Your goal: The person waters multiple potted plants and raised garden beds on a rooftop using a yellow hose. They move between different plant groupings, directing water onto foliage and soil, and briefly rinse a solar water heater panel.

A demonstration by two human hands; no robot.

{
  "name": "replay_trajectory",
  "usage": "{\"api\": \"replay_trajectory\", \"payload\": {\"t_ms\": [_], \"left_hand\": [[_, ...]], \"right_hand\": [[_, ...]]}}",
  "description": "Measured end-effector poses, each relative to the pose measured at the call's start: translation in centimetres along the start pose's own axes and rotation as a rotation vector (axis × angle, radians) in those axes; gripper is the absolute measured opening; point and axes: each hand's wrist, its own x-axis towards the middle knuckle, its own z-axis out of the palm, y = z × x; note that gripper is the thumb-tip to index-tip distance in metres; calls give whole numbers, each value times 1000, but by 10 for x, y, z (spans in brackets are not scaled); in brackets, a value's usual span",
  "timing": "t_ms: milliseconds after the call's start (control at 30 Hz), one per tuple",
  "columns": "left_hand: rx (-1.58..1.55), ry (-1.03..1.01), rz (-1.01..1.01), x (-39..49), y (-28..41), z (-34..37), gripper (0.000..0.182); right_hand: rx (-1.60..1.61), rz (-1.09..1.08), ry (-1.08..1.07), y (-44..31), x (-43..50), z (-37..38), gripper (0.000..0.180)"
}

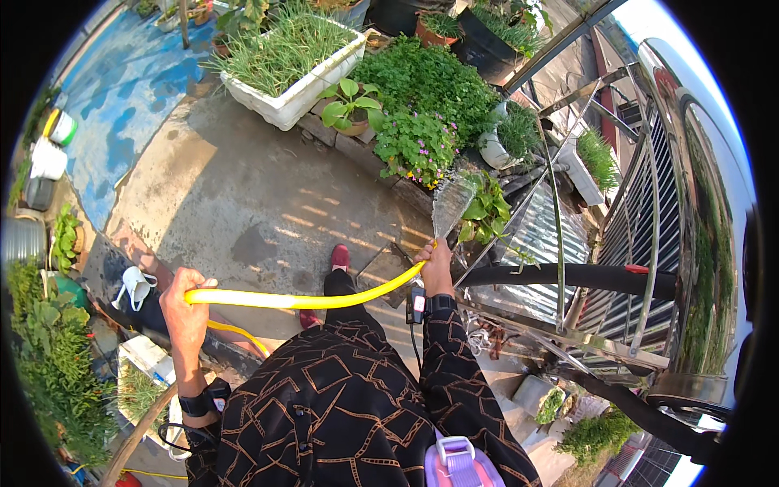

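Note:
A yellow garden hose (341,301) runs in a shallow curve between my two hands. My left hand (185,304) is closed around it at the left, and another stretch of hose hangs below that fist. At its outlet end, my right hand (437,265) grips the hose. Water (451,204) fans out from there toward a leafy green plant (487,207) and a clump of pink and yellow flowers (420,146). The exact position of my right thumb at the outlet is hard to make out.
A white planter of chives-like greens (292,61) and a potted broad-leaf plant (353,109) stand ahead. A metal frame (614,344) with a solar water heater tube rack (633,225) rises at right. A white watering can (135,287) lies left. Wet concrete (243,182) spreads before my feet.

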Motion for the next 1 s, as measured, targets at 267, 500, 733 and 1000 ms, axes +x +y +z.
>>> {"api": "replay_trajectory", "payload": {"t_ms": [267,500,733,1000], "left_hand": [[15,-12,-68,60,-15,40,22],[56,-21,-128,103,5,77,21],[105,-28,-128,135,10,83,21],[-118,10,-155,174,0,79,20]], "right_hand": [[-156,44,28,-15,74,83,19],[-337,141,8,-55,116,119,24],[-384,190,-71,-55,129,145,25],[-469,197,-188,-52,117,193,24]]}}
